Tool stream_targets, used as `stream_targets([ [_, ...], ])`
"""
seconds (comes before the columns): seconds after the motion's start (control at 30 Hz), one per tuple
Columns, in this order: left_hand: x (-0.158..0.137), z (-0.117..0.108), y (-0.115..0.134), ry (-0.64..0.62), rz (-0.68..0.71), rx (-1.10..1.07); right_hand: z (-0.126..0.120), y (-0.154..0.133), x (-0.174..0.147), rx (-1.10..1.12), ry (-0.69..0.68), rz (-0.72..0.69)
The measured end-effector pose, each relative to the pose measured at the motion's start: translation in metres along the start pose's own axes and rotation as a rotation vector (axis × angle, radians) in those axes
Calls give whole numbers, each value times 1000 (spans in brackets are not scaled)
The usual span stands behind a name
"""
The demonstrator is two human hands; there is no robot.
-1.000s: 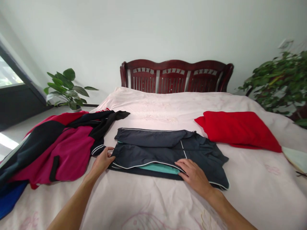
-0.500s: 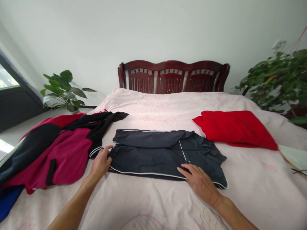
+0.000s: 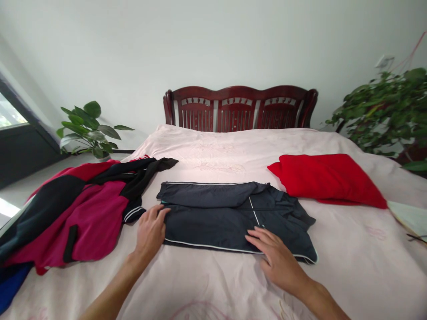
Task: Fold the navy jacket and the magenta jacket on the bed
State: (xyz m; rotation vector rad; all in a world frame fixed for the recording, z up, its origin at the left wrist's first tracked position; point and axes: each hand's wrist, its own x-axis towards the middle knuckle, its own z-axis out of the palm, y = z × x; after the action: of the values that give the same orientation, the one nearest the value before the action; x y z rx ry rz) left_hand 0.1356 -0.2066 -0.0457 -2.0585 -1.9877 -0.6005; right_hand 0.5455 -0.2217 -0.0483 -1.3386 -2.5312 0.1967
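Observation:
A dark navy jacket (image 3: 207, 224) with white piping lies folded lengthwise on the pink bedspread, its sleeve laid along the far side. At its left end, my left hand (image 3: 151, 231) rests with fingers extended over the edge of the cloth. My right hand (image 3: 278, 258) lies near the front right edge, fingers stretched out and touching the jacket just below a short white stripe. Neither hand grips the fabric.
To the left, a loose pile of magenta, black and red clothes (image 3: 96, 222) spreads over the bedspread (image 3: 213, 284). A folded red garment (image 3: 327, 178) is at the right. Behind stand a carved wooden bench back (image 3: 235, 109) and two potted plants (image 3: 90, 129) (image 3: 387, 115).
My left hand has shifted right and lies further over the jacket's left end, its fingers flatter. The right hand has barely moved, its thumb now lower.

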Motion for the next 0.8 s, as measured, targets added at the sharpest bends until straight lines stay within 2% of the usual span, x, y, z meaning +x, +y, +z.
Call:
stream_targets([
  [0.1, 9, 14, 43, -32, 251, -154, 1, -46, 39, 62, 30, -9],
  [0.17, 16, 28, 65, -92, 355, -209, 15, -71, 66, 54, 69, -29],
  [0.23, 19, 42, 74, -150, 430, -205, 34, -82, 85, 36, 57, -61],
  [0.3, 18, 53, 67, -184, 474, -161, 52, -78, 93, 16, 22, -60],
  [0.4, 11, 58, 36, -199, 452, -73, 63, -55, 86, -23, 26, -13],
  [0.5, 6, 54, 5, -226, 395, -26, 56, -31, 76, -68, 73, 88],
  [0.57, 6, 51, -3, -252, 356, -32, 46, -19, 76, -92, 97, 204],
  [0.7, 14, 46, 11, -247, 213, -86, 25, -3, 85, -87, 72, 450],
  [0.8, 23, 43, 39, -198, 241, -240, 14, 3, 88, 45, -21, 506],
])
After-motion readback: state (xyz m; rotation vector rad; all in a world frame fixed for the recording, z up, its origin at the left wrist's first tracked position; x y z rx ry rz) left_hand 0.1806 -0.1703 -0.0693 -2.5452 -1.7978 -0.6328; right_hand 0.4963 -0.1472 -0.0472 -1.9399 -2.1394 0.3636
